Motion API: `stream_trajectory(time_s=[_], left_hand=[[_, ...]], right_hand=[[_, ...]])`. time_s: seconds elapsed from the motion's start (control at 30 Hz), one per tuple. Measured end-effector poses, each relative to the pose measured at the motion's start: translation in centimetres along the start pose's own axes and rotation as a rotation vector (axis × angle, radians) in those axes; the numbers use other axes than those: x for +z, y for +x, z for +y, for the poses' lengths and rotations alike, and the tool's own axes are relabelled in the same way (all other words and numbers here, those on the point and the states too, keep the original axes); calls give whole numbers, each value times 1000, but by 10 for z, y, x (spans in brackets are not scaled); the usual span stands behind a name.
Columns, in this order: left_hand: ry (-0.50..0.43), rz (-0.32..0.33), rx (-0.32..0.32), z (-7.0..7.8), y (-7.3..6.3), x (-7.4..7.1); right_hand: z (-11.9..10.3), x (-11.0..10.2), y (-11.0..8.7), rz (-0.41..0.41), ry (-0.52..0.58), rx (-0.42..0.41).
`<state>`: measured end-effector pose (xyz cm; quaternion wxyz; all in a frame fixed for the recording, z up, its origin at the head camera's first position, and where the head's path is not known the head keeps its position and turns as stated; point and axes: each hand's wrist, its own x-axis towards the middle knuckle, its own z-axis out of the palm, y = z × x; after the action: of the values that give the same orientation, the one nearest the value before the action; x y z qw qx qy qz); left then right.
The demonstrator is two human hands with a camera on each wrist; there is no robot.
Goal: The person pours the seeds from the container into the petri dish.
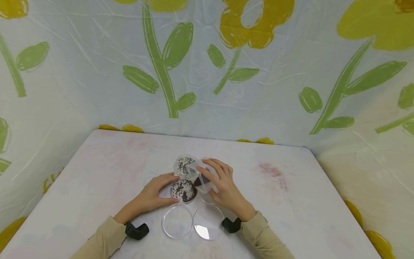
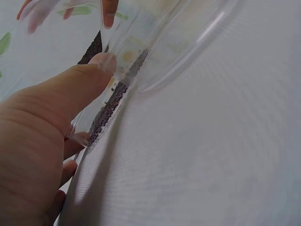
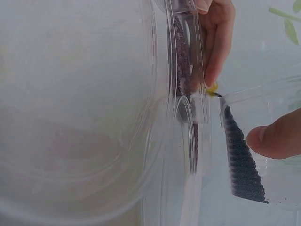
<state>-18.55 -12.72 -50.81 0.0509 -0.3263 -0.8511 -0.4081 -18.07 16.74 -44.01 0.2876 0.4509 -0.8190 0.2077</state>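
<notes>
My left hand (image 1: pixel 154 192) grips the near clear round dish (image 1: pixel 183 190) by its side, thumb in front and fingers behind. Dark grains strewn with white bits fill the dish's floor; in the left wrist view they form a dark layer (image 2: pixel 108 110) behind the clear wall. Over the dish's right edge, my right hand (image 1: pixel 223 185) holds a tilted clear plastic container (image 3: pixel 277 183). A slanted heap of dark grains (image 3: pixel 242 160) lies inside it, reaching toward its lower lip. Just beyond sits a second clear dish (image 1: pixel 185 165) with similar dark and white contents, partly overlapped by the container.
Two clear round lids (image 1: pixel 177 221), (image 1: pixel 208 223) lie side by side nearer me. Another clear round rim (image 1: pixel 207 201) shows beneath the right hand. A pale table (image 1: pixel 129 154) spreads around, with a flower-printed curtain (image 1: pixel 207 72) behind it. Black wrist devices (image 1: pixel 137 231) sit at both cuffs.
</notes>
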Motion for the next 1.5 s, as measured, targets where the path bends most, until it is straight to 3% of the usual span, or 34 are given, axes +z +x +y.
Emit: stream_trajectory(time_s=[1.0, 1.17, 1.5], left_hand=[[0, 2, 3, 0, 2, -3], [-1, 3, 3, -1, 1, -3], [-2, -3, -5, -3, 0, -2]], right_hand=[[0, 2, 3, 1, -15, 0], [3, 3, 1, 33, 36, 43], [11, 4, -3, 151, 246, 232]])
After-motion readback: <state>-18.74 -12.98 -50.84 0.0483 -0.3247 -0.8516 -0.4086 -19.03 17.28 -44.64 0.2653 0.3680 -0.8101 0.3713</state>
